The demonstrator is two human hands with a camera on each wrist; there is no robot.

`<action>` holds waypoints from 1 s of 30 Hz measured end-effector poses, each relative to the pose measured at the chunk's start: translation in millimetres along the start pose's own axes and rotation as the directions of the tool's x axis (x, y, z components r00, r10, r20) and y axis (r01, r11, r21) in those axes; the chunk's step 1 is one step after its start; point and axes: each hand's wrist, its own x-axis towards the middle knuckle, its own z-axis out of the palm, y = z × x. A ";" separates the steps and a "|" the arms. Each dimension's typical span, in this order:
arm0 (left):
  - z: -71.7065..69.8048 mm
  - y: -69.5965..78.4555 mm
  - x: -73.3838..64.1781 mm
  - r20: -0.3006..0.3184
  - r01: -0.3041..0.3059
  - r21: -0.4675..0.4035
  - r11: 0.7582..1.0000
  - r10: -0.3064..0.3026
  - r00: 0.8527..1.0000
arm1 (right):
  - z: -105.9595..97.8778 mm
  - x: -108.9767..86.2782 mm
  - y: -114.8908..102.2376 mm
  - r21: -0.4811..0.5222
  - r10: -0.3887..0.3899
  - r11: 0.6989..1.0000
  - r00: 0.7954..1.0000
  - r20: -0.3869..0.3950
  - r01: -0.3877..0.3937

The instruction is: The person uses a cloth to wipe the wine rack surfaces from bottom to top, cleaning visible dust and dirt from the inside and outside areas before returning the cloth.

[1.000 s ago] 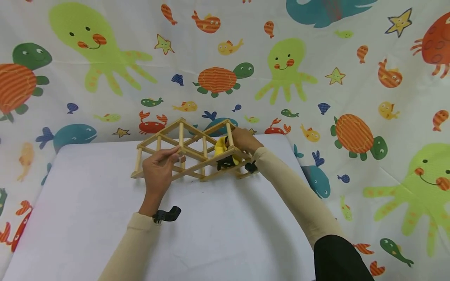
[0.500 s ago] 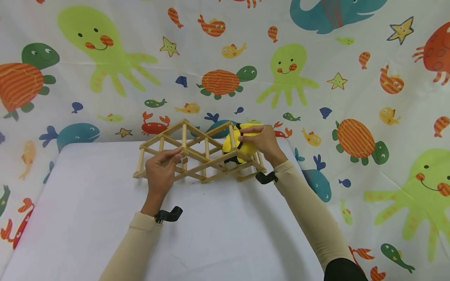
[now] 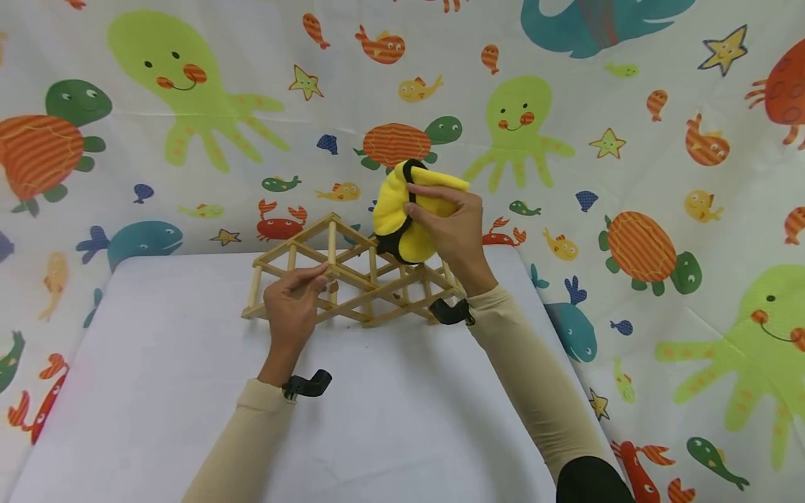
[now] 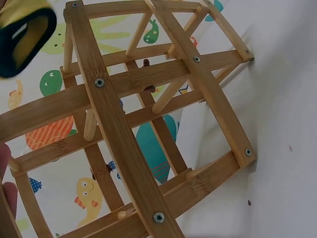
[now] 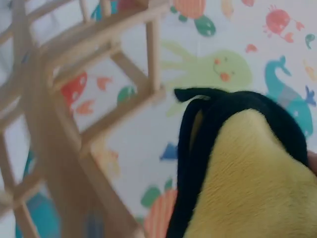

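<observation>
A folding wooden lattice rack (image 3: 367, 318) of crossed slats and round dowels stands at the back of the table. My left hand (image 3: 292, 307) pinches its front upper corner between thumb and fingers; in the left wrist view only fingertips (image 4: 10, 193) show at the edge. Above the rack's right half, my right hand (image 3: 459, 227) pinches a soft yellow cloth piece (image 3: 393, 202) with black edging, held up in the air. The right wrist view shows the cloth piece (image 5: 257, 183) close up, with a black strip sticking out at its top, beside the blurred rack (image 5: 64, 148).
The table (image 3: 377, 426) has a white cover. Right behind it hangs a white curtain (image 3: 251, 42) printed with sea animals, which also runs down the right side. Both wrists carry small black cameras (image 3: 308, 384).
My right hand has drawn the yellow cloth piece out from the rack's right end, then lifted it up and leftward above the rack. The left hand has kept its hold on the corner.
</observation>
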 end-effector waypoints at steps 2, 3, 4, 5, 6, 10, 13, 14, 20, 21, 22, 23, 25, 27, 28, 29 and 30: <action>0.2 0.9 -1.2 -0.004 -0.010 0.011 1.000 0.010 1.000 | 15.2 -0.3 3.0 -0.010 0.031 0.999 0.998 0.050 -0.031; 0.3 1.4 -1.9 -0.007 -0.017 0.023 1.000 0.017 1.000 | 22.5 -0.4 6.3 -0.026 0.051 0.998 0.996 0.074 -0.049; 0.4 1.7 -2.5 -0.010 -0.023 0.032 0.999 0.023 1.000 | 29.7 -0.9 10.5 -0.040 0.074 0.997 0.993 0.095 -0.070; 0.5 1.9 -3.2 -0.014 -0.029 0.038 0.999 0.029 0.999 | 36.8 -1.4 15.5 -0.059 0.101 0.994 0.989 0.111 -0.095; 0.9 2.1 -3.7 -0.019 -0.035 0.042 0.999 0.035 0.999 | 44.0 -2.1 21.2 -0.075 0.126 0.990 0.984 0.126 -0.118; 2.2 1.3 -4.8 -0.034 -0.051 0.043 0.998 0.052 0.998 | 69.0 -7.0 42.6 -0.201 0.251 0.954 0.960 0.126 -0.223; 3.1 0.8 -4.9 -0.036 -0.053 0.038 0.998 0.055 0.998 | 79.8 -8.8 54.7 -0.408 0.348 0.868 0.933 0.092 -0.283; 3.5 1.0 -5.1 -0.035 -0.051 0.038 0.998 0.053 0.998 | 81.2 -8.8 57.2 -0.490 0.371 0.823 0.925 0.077 -0.289; 3.4 2.3 -6.3 -0.010 -0.029 0.043 0.999 0.029 1.000 | 78.6 -3.9 55.6 -0.751 0.338 0.639 0.938 0.076 -0.169; 2.8 2.6 -6.0 -0.013 -0.031 0.044 0.999 0.032 0.999 | 78.5 -3.2 54.3 -0.733 0.342 0.659 0.935 0.093 -0.168; 3.6 3.1 -5.5 -0.016 -0.037 0.046 0.998 0.038 0.999 | 77.1 -2.3 53.1 -0.706 0.358 0.687 0.926 0.119 -0.175; 4.0 3.1 -5.1 -0.024 -0.043 0.045 0.998 0.044 0.999 | 76.7 -1.9 52.8 -0.676 0.380 0.714 0.912 0.156 -0.182; 4.2 3.7 -4.5 -0.031 -0.053 0.043 0.998 0.054 0.998 | 77.4 -1.6 53.7 -0.645 0.454 0.732 0.862 0.224 -0.217; 3.5 4.6 -4.6 -0.019 -0.050 0.042 0.998 0.051 0.999 | 79.5 -1.6 56.1 -0.667 0.511 0.710 0.816 0.270 -0.225; 2.6 5.6 -4.8 -0.007 -0.042 0.051 0.998 0.042 0.999 | 80.7 -1.4 57.4 -0.696 0.526 0.689 0.801 0.286 -0.203; 0.9 7.2 -5.4 0.007 -0.035 0.075 0.997 0.035 0.999 | 82.0 -1.5 58.7 -0.725 0.535 0.665 0.793 0.292 -0.181; -3.1 8.5 -5.6 0.018 -0.028 0.112 0.993 0.026 0.999 | 85.2 -0.6 59.0 -0.748 0.543 0.644 0.786 0.297 -0.162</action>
